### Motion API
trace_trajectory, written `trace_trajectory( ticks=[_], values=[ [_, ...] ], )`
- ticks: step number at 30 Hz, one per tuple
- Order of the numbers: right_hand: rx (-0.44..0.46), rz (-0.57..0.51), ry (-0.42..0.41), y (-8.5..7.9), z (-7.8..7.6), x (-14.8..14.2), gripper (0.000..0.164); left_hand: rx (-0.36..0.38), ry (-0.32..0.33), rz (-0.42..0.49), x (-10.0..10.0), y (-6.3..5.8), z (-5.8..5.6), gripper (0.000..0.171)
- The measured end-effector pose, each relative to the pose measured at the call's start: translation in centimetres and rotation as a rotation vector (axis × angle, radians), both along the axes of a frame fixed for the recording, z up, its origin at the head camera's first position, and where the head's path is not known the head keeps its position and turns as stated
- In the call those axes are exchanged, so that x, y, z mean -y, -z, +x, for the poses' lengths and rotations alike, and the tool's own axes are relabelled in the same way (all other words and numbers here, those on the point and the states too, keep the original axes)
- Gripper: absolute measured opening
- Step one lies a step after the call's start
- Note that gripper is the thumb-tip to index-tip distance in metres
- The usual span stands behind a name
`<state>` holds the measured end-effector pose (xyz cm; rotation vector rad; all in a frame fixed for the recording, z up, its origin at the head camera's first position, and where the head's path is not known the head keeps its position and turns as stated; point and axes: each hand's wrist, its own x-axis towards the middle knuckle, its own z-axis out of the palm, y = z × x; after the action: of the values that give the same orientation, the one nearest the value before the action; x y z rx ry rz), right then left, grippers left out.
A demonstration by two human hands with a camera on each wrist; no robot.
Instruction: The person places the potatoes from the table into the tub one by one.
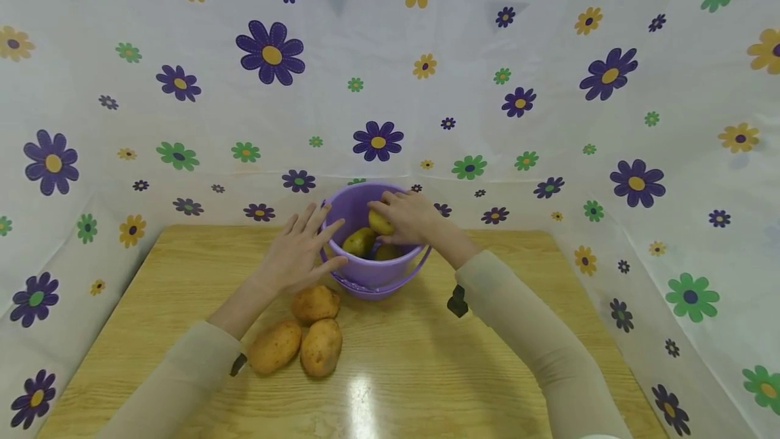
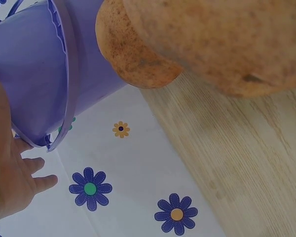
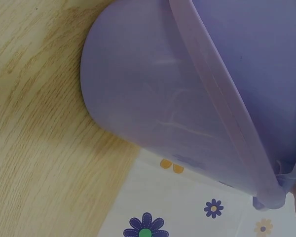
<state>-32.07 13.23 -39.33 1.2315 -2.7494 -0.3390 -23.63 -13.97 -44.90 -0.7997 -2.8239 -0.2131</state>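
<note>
A purple bucket (image 1: 365, 275) stands on the table near the back cloth, its handle lowered at the front. My right hand (image 1: 411, 217) reaches over the rim and grips a potato (image 1: 380, 223) inside it. Below lie other potatoes (image 1: 359, 242), partly hidden by that hand. My left hand (image 1: 295, 249), fingers spread, is at the bucket's left rim and holds nothing; contact is hard to tell. In the left wrist view, its fingers (image 2: 42, 183) extend beside the bucket (image 2: 34, 69). The right wrist view shows mostly the bucket's outer wall (image 3: 138, 89).
Three potatoes (image 1: 321, 347) lie close together on the wooden table (image 1: 439, 371), in front of the bucket and to its left, near my left forearm. White cloth (image 1: 341, 107) with printed flowers rises behind the table and along both sides.
</note>
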Motion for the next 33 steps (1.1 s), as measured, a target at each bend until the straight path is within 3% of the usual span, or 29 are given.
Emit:
trace_trajectory(
  ticks=[12, 21, 33],
  values=[
    [-0.027, -0.120, -0.034, -0.2, 0.3, -0.7, 0.059, -0.017, 0.012, 0.020, -0.1, -0.2, 0.2, 0.080],
    [0.008, -0.180, 0.029, -0.8, 1.0, -1.6, 0.062, -0.020, 0.015, 0.030, -0.1, -0.2, 0.1, 0.080],
    [-0.025, -0.201, 0.010, -0.9, 2.2, -3.1, 0.075, -0.011, 0.011, 0.021, -0.1, -0.2, 0.1, 0.080]
  ],
)
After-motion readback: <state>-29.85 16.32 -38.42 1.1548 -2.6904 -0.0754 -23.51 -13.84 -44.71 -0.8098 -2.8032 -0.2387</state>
